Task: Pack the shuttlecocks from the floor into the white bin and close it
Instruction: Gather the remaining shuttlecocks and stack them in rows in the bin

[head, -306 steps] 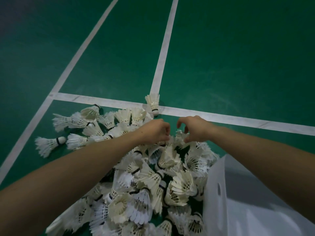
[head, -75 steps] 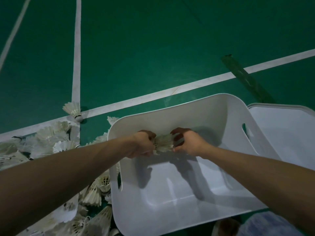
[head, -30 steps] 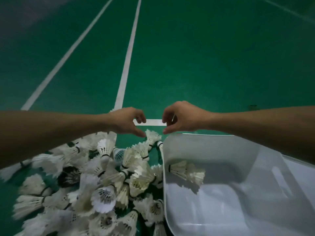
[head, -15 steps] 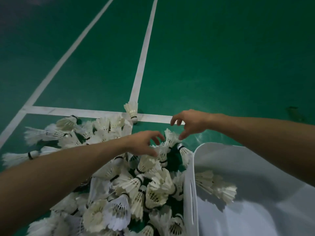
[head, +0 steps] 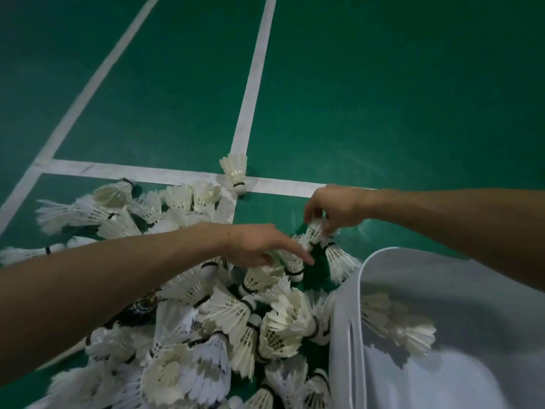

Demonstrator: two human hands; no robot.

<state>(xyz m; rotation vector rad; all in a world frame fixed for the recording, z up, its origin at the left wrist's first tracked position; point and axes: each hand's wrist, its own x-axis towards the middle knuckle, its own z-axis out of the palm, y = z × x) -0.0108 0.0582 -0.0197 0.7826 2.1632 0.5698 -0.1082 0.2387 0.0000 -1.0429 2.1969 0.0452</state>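
Green court floor (head: 383, 98) crossed by white lines (head: 253, 84) carries a loose pile of shuttlecocks (head: 236, 314), frayed feather cones on banded cork tips. They crowd against the smooth white bin (head: 358, 290) on the right, which holds a few. My right hand (head: 333, 206) pinches the feathers of the far shuttlecock (head: 315, 233) at the pile's far edge; my left hand (head: 259, 243) lies near it, fingers nearly straight, touching the pile's top.

Half a second ago I had both hands loose in the air above the pile (head: 224, 314). Since then my right hand (head: 333, 206) has dropped and pinched the feathers of one shuttlecock (head: 314, 231) at the far edge. My left hand (head: 259, 243) has lowered, fingers stretched onto a second shuttlecock (head: 290, 261). The nested stack (head: 395, 323) I held earlier now lies in the white bin (head: 442, 278).
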